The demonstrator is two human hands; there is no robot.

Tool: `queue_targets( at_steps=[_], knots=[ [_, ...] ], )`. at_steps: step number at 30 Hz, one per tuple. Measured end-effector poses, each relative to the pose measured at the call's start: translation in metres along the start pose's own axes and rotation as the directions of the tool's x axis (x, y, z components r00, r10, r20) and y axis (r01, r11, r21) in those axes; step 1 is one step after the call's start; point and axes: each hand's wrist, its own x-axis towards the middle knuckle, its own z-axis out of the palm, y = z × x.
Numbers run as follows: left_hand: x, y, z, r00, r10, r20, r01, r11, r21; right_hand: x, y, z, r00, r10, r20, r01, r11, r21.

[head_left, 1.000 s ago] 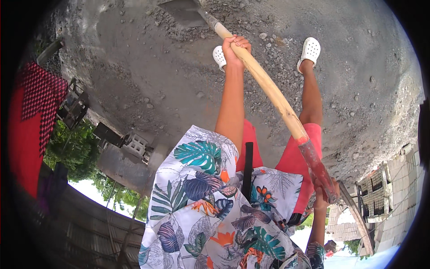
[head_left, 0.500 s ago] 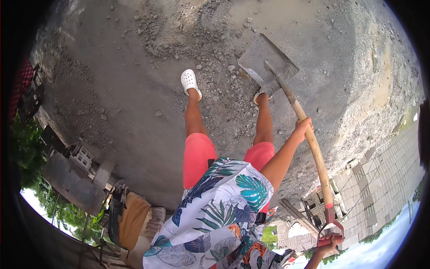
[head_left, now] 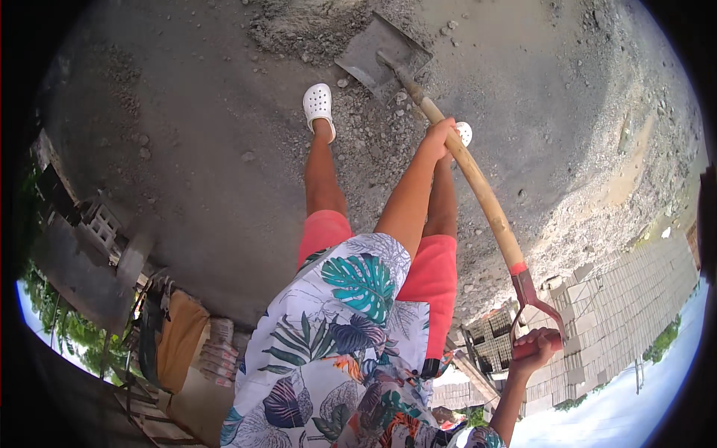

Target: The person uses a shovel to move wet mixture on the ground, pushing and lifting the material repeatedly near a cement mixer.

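A shovel slants across the view, its square grey metal blade at the far middle beside a mound of wet gravel. Whether the blade touches the ground I cannot tell; no load shows on it. My left hand is wrapped round the wooden shaft, a short way behind the blade. At the near right, my right hand grips the red D-shaped handle. My left arm reaches across in front of my right leg.
I stand on wet grey ground in white clogs, with loose stones between my feet. Grey blocks are stacked at the right. At the left are a metal wheelbarrow-like tray, an orange-brown cloth and some stacked bags.
The shovel blade has moved left and farther away, off my right foot toward the gravel mound. My left hand has moved forward and left with the shaft; the handle end has risen slightly in view.
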Motion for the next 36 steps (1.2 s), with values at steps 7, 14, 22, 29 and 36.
queue_targets(
  at_steps=[7, 14, 22, 29, 36],
  knots=[
    [-0.052, 0.023, 0.001, 0.968, -0.071, 0.241, 0.141, 0.948, -0.285, -0.02, 0.068, -0.059, 0.795, -0.475, 0.377, 0.606, 0.607, -0.515],
    [-0.083, 0.061, 0.005, 0.979, 0.011, 0.205, 0.061, 0.937, -0.344, 0.002, 0.064, -0.033, 0.815, -0.409, 0.41, 0.525, 0.821, -0.225],
    [-0.056, -0.111, 0.083, 0.971, -0.096, 0.219, 0.161, 0.94, -0.301, 0.037, 0.082, -0.155, 0.989, 0.149, -0.021, -0.131, 0.924, 0.359],
    [-0.091, -0.195, 0.191, 0.928, -0.304, 0.214, 0.356, 0.891, -0.281, 0.024, -0.066, -0.216, 0.996, -0.009, -0.085, 0.017, 0.996, 0.089],
    [0.009, 0.031, 0.129, 0.962, -0.222, 0.16, 0.257, 0.935, -0.246, 0.067, -0.087, 0.018, 0.999, -0.008, -0.05, 0.005, 0.998, -0.067]
  ],
)
